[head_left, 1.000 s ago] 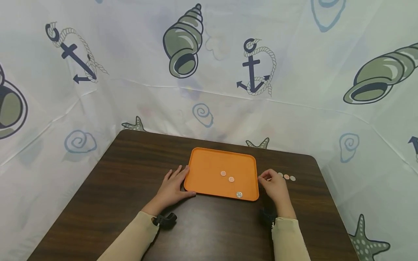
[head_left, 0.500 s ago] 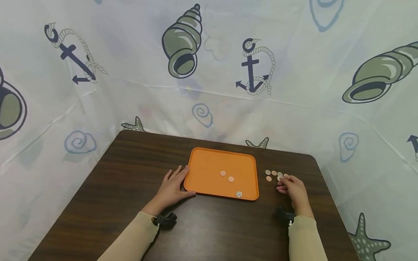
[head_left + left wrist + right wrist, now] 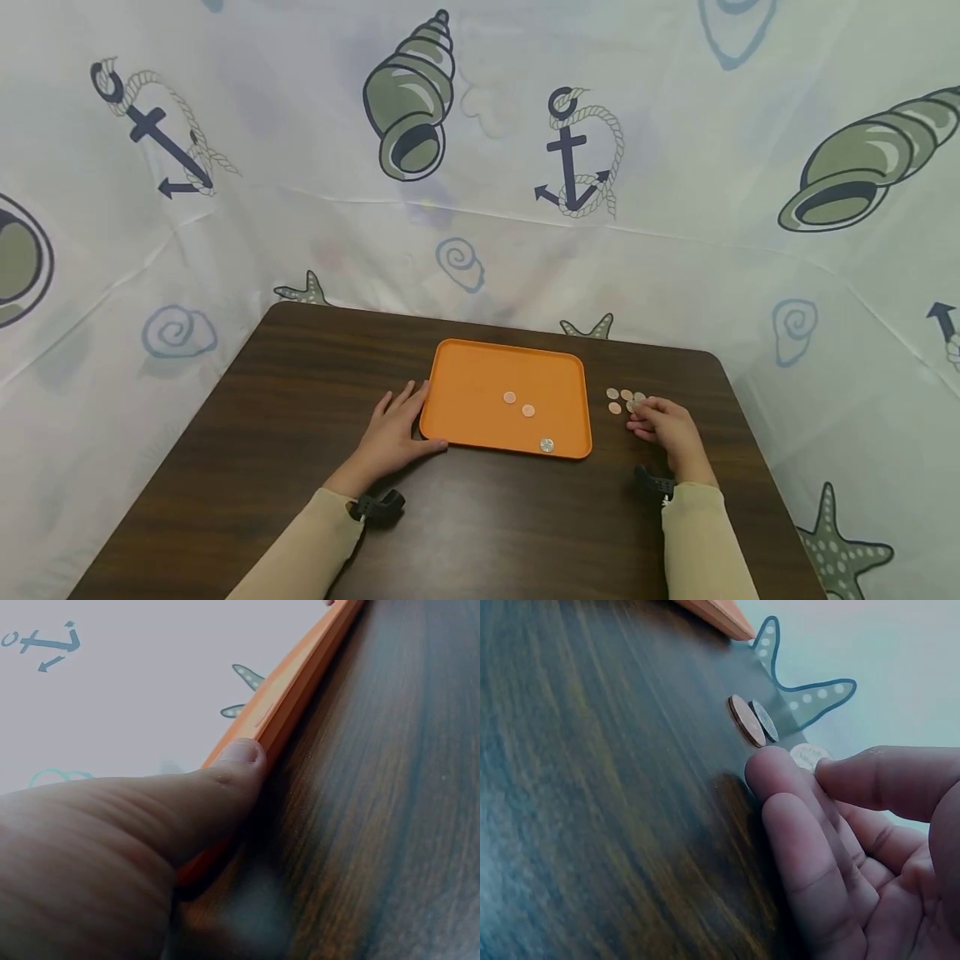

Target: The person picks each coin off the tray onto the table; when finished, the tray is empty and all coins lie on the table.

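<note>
My left hand (image 3: 393, 433) rests at the near left corner of an orange tray (image 3: 468, 371). Its spread fingers touch the left edge, and the thumb (image 3: 236, 761) presses the front rim. Two copper-coloured coins (image 3: 510, 397) and a silver coin (image 3: 547, 446) lie apart on the tray. To the right of the tray, my right hand (image 3: 670, 429) pinches a silver coin (image 3: 808, 756) between thumb and finger, low over the table. Beside it several coins (image 3: 612, 393) lie on the table, among them a copper-coloured one (image 3: 747, 720). Other coins may be hidden under the right hand.
The dark wood-grain table (image 3: 465, 533) has rounded far corners. A white curtain (image 3: 315, 125) printed with shells, anchors and starfish hangs behind and at both sides. Each wrist wears a black camera band (image 3: 378, 507).
My right hand has moved right from the tray's right edge to the coins on the table, then slightly left, pinching a coin. My left hand stays at the tray. The head view has shifted slightly.
</note>
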### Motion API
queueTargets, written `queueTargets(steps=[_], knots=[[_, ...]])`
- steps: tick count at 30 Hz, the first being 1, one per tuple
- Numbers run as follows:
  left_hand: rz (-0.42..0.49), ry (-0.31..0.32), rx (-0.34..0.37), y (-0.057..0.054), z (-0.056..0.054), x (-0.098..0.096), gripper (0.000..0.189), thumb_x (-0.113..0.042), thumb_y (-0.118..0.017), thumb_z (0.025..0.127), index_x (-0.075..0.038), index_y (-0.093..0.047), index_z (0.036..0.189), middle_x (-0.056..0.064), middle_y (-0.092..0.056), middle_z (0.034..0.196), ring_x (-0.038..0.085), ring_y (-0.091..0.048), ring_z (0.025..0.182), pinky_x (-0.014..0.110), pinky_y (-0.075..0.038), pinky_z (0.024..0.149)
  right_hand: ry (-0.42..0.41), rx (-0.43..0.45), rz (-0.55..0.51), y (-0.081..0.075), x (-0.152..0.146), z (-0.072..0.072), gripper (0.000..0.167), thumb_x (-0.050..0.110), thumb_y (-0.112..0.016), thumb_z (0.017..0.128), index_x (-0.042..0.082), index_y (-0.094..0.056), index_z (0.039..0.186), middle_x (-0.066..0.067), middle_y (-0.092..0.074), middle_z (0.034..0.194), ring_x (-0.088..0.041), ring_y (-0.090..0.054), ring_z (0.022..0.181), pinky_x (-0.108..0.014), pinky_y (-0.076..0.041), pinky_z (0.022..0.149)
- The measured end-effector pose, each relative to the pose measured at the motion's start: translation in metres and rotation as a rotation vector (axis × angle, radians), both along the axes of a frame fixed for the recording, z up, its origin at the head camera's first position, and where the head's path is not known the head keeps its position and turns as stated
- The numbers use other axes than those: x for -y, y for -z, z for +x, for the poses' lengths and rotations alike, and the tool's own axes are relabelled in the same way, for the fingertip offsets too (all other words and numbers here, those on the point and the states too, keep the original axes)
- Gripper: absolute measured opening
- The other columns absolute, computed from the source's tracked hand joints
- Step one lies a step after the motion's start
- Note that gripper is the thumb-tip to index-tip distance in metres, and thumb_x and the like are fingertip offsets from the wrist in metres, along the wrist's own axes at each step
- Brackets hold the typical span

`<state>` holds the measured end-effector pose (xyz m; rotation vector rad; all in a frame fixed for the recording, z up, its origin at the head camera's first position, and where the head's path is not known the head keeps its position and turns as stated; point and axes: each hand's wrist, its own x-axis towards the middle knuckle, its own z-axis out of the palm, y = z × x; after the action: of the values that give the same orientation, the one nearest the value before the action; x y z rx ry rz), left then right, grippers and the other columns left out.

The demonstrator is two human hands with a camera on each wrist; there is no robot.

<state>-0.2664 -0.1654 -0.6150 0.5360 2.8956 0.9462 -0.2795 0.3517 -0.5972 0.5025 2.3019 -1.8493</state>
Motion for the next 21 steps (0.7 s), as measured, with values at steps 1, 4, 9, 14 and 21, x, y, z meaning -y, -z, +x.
queueTargets(steps=[1,4,9,14,21], knots=[[-0.001,-0.002,-0.001,0.0012,0.0003,0.0000,0.118,-0.063,-0.085,0.089,-0.011,-0.024,0.175,0.011,-0.034,0.179,0.036,-0.021,0.170,0.067,-0.004,0.136,-0.006,-0.002,-0.001,0.0000,-0.0004,-0.0003,0.028,0.023,-0.066,0.111,-0.001,-0.066,0.125,0.002,-0.074,0.094,-0.006,-0.079,0.082,-0.021,-0.066,0.078],[-0.001,-0.006,-0.008,0.0043,0.0008,0.0005,0.118,-0.063,-0.085,0.089,-0.011,-0.024,0.175,0.011,-0.033,0.179,0.036,-0.021,0.170,0.067,-0.004,0.136,-0.010,-0.008,0.006,0.0018,-0.0007,-0.0011,0.028,0.025,-0.068,0.110,0.000,-0.067,0.124,0.003,-0.074,0.094,-0.006,-0.079,0.081,-0.021,-0.066,0.078],[-0.003,-0.006,-0.007,0.0055,0.0002,0.0011,0.117,-0.063,-0.085,0.088,-0.012,-0.025,0.175,0.010,-0.031,0.180,0.035,-0.020,0.171,0.066,-0.003,0.137,0.016,-0.010,0.033,0.0047,0.0009,0.0004,0.024,0.024,-0.073,0.107,0.002,-0.067,0.116,0.003,-0.074,0.088,-0.006,-0.077,0.077,-0.020,-0.066,0.074],[0.001,-0.005,-0.003,0.0042,0.0006,0.0004,0.117,-0.062,-0.086,0.088,-0.012,-0.025,0.175,0.009,-0.031,0.180,0.035,-0.020,0.171,0.066,-0.002,0.137,0.029,-0.011,0.072,0.0018,0.0034,0.0022,0.023,0.019,-0.074,0.106,0.000,-0.066,0.114,0.003,-0.075,0.085,-0.006,-0.076,0.073,-0.020,-0.065,0.070],[-0.012,-0.007,-0.014,0.0023,0.0004,-0.0001,0.116,-0.062,-0.086,0.089,-0.011,-0.026,0.175,0.010,-0.032,0.179,0.036,-0.022,0.170,0.067,-0.004,0.136,0.031,-0.001,0.113,0.0003,0.0065,0.0005,0.023,0.018,-0.075,0.105,-0.002,-0.067,0.112,0.002,-0.075,0.085,-0.006,-0.076,0.072,-0.020,-0.065,0.068]])
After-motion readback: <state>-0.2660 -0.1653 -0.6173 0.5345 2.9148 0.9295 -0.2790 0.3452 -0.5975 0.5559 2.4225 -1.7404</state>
